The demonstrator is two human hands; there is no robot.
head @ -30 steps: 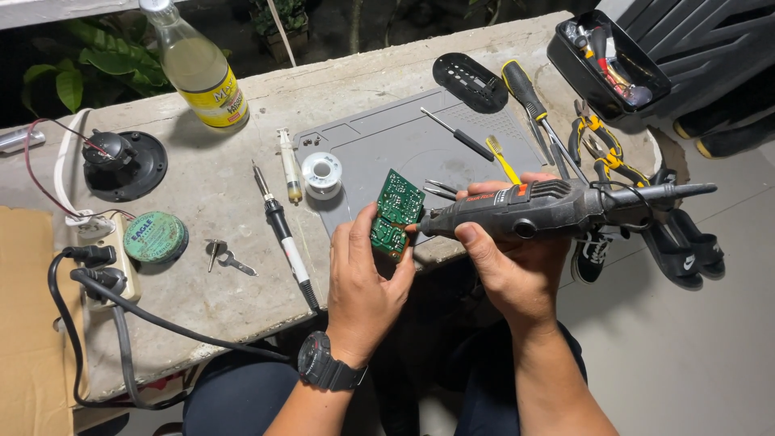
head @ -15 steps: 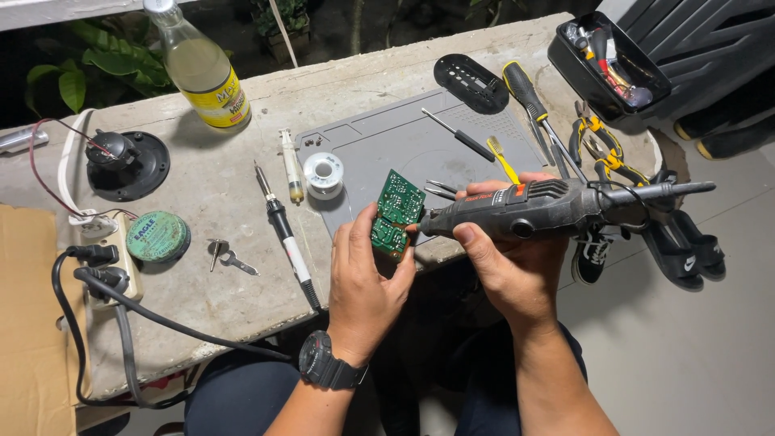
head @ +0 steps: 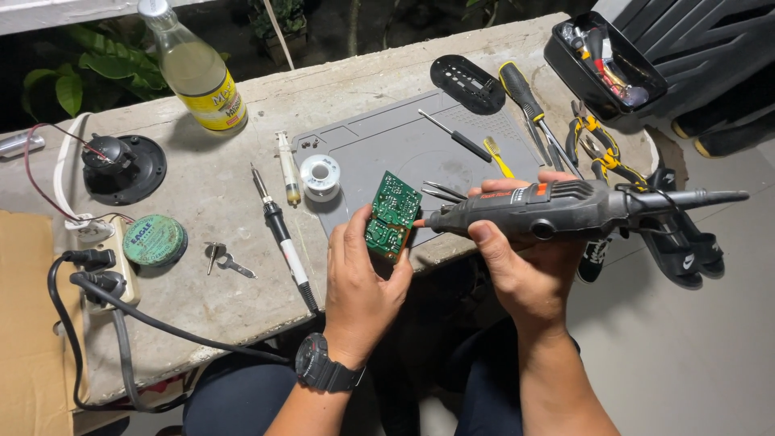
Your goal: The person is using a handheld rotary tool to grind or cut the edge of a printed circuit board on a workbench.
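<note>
Head cam: I see the left hand with fingers wrapped around a small green circuit board, held tilted on edge just off the near edge of the grey work mat, above the table lip. Right hand has its fingers closed around the body of a grey rotary tool, thumb on top, tool lying roughly level; its orange tip sits right at the board's right edge, can't tell if it's actually touching. Tool cord end runs off to the right past the mat. On the mat: solder spool at its left edge, thin screwdriver and yellow brush mid-mat, tweezers just behind the board, black oval cover at the far corner. Left of the mat: soldering iron, keys, green round tin, power strip with black plugs, black round part with red wires. Glass bottle stands at the far left of the mat. Right of the mat: yellow-handled pliers, black tray of bits. Wristwatch on the left wrist.
</note>
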